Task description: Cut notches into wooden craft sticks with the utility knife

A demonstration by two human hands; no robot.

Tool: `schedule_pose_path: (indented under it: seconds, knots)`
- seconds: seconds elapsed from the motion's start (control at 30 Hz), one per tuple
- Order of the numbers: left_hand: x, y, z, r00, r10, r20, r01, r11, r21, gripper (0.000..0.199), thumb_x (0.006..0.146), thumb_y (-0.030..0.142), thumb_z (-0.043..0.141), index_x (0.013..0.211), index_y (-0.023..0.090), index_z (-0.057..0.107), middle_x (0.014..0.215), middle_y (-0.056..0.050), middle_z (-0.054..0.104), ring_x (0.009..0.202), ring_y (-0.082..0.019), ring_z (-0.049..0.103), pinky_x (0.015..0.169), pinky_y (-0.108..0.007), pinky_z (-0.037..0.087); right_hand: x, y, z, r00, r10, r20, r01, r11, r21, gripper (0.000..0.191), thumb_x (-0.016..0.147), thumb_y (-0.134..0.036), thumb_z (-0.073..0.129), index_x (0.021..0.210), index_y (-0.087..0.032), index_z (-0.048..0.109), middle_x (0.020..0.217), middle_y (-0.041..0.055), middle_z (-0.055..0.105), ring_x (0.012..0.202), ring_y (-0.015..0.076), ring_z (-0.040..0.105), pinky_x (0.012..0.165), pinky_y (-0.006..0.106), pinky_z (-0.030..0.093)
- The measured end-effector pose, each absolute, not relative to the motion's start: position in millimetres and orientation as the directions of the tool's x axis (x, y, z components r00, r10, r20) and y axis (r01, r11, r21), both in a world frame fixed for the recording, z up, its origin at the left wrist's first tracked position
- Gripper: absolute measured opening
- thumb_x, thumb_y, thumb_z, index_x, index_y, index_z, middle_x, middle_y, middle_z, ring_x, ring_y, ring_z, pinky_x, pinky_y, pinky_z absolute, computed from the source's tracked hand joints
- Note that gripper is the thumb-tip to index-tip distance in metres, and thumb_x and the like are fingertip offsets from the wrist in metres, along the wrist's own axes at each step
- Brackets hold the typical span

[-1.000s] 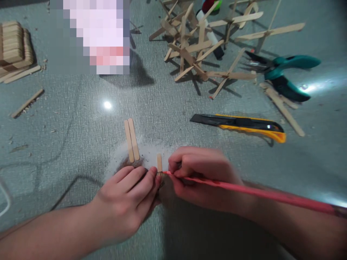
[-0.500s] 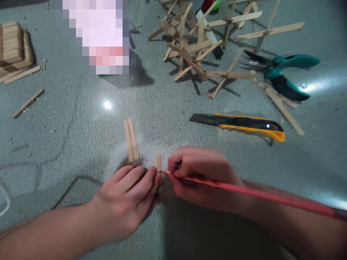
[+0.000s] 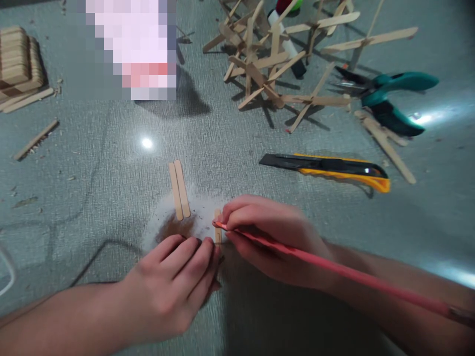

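My right hand (image 3: 267, 237) grips a long red pencil (image 3: 315, 257), its tip over the upper part of a small wooden stick (image 3: 217, 235). Fine dark marks show on that stick. Curled fingers of my left hand (image 3: 178, 277) rest at the stick's left side and lower end; what the fingertips pinch is hidden. Two wooden sticks (image 3: 179, 190) lie side by side just beyond my left hand, on a pale patch with a brown smudge (image 3: 174, 228).
A yellow and black cutter (image 3: 326, 169) lies at the right, with teal pliers (image 3: 397, 99) beyond. Crossed wooden sticks (image 3: 260, 74) cover the back middle. A stack of sticks (image 3: 17, 62) sits back left, near a blurred-out pale object (image 3: 137, 39).
The pencil tip has moved up and slightly left along the small stick, with my right hand. My left fingers have shifted slightly down, showing more of the stick.
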State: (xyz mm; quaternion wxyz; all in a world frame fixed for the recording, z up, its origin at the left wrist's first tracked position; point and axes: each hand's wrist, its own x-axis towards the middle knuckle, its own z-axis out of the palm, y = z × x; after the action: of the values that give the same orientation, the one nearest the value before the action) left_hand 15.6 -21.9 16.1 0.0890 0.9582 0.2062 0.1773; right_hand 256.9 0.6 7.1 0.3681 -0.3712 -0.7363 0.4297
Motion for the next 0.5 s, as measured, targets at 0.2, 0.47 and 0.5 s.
schedule_pose_path:
  seconds: [0.2,0.47,0.5]
  knots:
    - [15.8,-20.7,15.3,0.842,0.440,0.313,0.375,-0.893,0.248,0.033,0.097,0.022,0.069,0.123,0.002,0.071,0.118,-0.017,0.074,0.102,-0.027,0.069,0.082,-0.042,0.059,257.7,0.0,5.7,-0.448,0.868,0.216,0.231,0.346,-0.910,0.010,0.097,-0.012,0.056,0.093,-0.021,0.057,0.091,0.0023,0.070,0.086,0.0123,0.068,0.076,0.025,0.055]
    - [18.0,-17.0,16.7,0.833,0.445,0.329,0.373,-0.890,0.261,0.029,0.098,0.020,0.067,0.120,0.001,0.072,0.116,-0.017,0.074,0.099,-0.027,0.069,0.080,-0.042,0.059,257.6,2.0,7.1,-0.457,0.863,0.215,0.228,0.347,-0.910,0.009,0.098,-0.013,0.056,0.093,-0.021,0.057,0.090,0.0024,0.070,0.085,0.0115,0.068,0.076,0.024,0.054]
    - [17.9,-16.8,17.2,0.832,0.446,0.331,0.371,-0.890,0.267,0.029,0.098,0.020,0.067,0.119,0.001,0.072,0.115,-0.017,0.075,0.098,-0.027,0.069,0.080,-0.042,0.059,257.5,2.1,7.3,-0.455,0.864,0.213,0.227,0.345,-0.911,0.009,0.098,-0.014,0.056,0.093,-0.021,0.057,0.090,0.0024,0.070,0.085,0.0116,0.067,0.076,0.024,0.054]
